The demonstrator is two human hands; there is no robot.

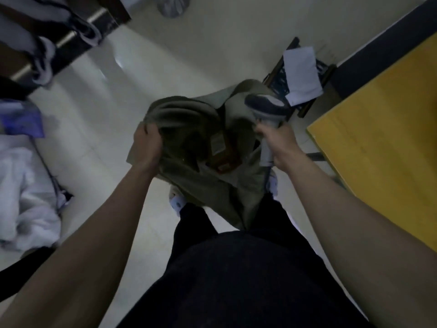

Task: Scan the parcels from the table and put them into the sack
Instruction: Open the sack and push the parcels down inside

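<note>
Pale glossy floor filled most of what I saw, with the yellow table along the right edge and a dark crate holding a white sheet on the floor just beyond it. White cloth lay heaped at the far left.

I judged the step to be the drop into the sack. My left hand had its fingers curled round the bunched rim of the olive sack, holding the mouth open in front of my legs. My right hand was wrapped round the grip of the grey and dark blue scanner, held at the sack's right rim; whether it also pinched the cloth I could not tell, as the picture was blurred there.

Down inside the sack lay a brown parcel with a pale label on its upper face, tilted, resting against the dark inner folds. It looked small and flat.

No parcels showed on the part of the table I could see. The next move, as I read it, called for turning right to the table for another parcel while keeping the sack's mouth open.
</note>
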